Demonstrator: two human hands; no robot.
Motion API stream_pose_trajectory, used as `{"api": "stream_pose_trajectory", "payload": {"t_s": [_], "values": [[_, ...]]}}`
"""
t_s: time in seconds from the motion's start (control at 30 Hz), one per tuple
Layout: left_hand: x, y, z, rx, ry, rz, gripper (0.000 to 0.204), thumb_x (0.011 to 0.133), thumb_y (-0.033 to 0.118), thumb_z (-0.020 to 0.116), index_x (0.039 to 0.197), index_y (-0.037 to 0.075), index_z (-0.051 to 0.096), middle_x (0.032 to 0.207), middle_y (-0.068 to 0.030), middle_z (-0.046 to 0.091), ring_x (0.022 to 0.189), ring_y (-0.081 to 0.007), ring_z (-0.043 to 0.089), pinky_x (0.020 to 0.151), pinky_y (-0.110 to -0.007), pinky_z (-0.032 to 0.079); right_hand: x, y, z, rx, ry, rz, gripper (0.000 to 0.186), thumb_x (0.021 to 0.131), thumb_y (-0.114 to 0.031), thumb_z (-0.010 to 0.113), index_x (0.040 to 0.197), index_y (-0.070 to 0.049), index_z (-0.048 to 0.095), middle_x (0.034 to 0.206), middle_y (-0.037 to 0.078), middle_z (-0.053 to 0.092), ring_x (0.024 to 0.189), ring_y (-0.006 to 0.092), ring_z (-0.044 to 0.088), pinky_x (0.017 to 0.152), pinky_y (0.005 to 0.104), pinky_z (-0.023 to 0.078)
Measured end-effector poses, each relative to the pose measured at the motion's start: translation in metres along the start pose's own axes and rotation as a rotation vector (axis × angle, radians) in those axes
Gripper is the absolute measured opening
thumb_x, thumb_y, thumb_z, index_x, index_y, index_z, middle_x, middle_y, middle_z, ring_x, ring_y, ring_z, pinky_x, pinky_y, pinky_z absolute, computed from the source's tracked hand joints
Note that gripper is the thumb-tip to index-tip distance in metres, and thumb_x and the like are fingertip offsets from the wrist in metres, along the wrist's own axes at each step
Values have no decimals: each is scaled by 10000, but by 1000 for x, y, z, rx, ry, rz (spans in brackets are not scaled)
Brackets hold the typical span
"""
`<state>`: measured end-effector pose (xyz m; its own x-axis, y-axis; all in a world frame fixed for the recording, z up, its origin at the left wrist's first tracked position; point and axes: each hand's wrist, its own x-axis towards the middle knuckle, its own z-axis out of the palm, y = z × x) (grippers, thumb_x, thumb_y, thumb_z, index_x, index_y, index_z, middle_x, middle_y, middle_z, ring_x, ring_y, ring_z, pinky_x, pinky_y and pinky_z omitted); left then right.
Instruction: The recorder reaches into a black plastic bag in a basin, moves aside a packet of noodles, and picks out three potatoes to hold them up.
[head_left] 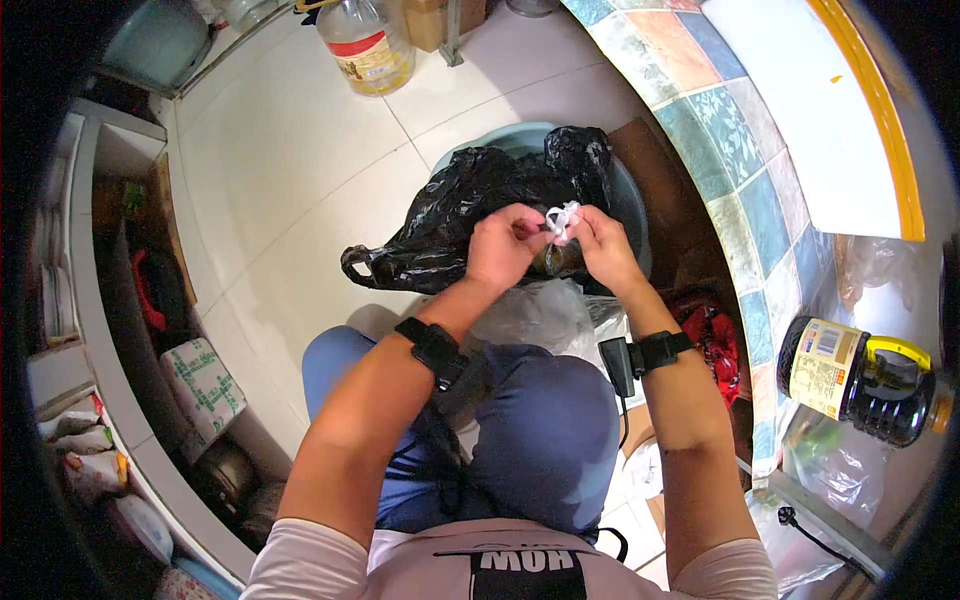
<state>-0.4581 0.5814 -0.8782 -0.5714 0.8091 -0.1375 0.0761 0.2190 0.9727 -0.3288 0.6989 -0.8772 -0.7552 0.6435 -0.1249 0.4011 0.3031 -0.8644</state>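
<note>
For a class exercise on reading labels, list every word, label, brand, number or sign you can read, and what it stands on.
Wording isn't copied here; print stands on:
Pale shirt: large white letters on black, legible.
Dark bottle: pale label, barcode; mostly too small.
Clear jug: label, too small to read.
Green-patterned package: marks too small.

A pale short-sleeved shirt point(430, 562) with a black print point(525, 584) tops blue trousers point(545, 435); the two wrist devices point(435, 354) are black and boxy.

There are one left hand point(503, 248), one right hand point(607, 252) and two wristbands point(433, 352). One white knot point(563, 217), one black bag point(465, 195), one basin point(632, 205), one jug point(366, 50), one dark bottle point(868, 395)
</note>
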Motion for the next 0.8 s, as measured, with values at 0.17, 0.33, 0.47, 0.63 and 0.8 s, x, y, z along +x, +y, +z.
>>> {"api": "stream_pose_trajectory", "payload": {"t_s": [0.17,0.33,0.47,0.63,0.8], "values": [[3,4,9,63,-14,-81,137,694,75,714,791,22,633,741,-55,632,676,-123,586,635,-268,478,-5,-31,-1,-401,62,-283,155,870,-158,471,811,-22,518,739,163,604,715,350,575,642,423,449],[14,-16,7,-174,39,-99,63,762,34,633,824,36,619,770,-58,629,712,-144,599,647,-255,469,-7,-22,-1,-287,77,-102,175,903,-180,423,859,-25,491,704,144,623,673,344,601,622,428,460],[11,7,6,-668,58,-338,82,806,-10,556,854,40,600,790,-49,615,732,-128,582,654,-228,460,-6,-22,-3,-130,84,51,200,923,-209,400,898,-29,483,674,130,627,648,291,630,619,392,476],[7,-10,8,-386,51,-115,65,783,27,601,847,34,610,811,-51,624,747,-130,592,676,-238,471,-1,-24,-1,-82,56,55,200,925,-213,405,901,-33,489,670,126,627,642,255,639,612,360,483],[8,13,23,-64,-46,-90,162,711,81,703,856,24,659,778,-83,652,708,-112,599,687,-237,475,0,-22,-6,-75,10,2,154,916,-179,432,923,-42,503,710,131,626,643,244,636,606,345,479]]}}
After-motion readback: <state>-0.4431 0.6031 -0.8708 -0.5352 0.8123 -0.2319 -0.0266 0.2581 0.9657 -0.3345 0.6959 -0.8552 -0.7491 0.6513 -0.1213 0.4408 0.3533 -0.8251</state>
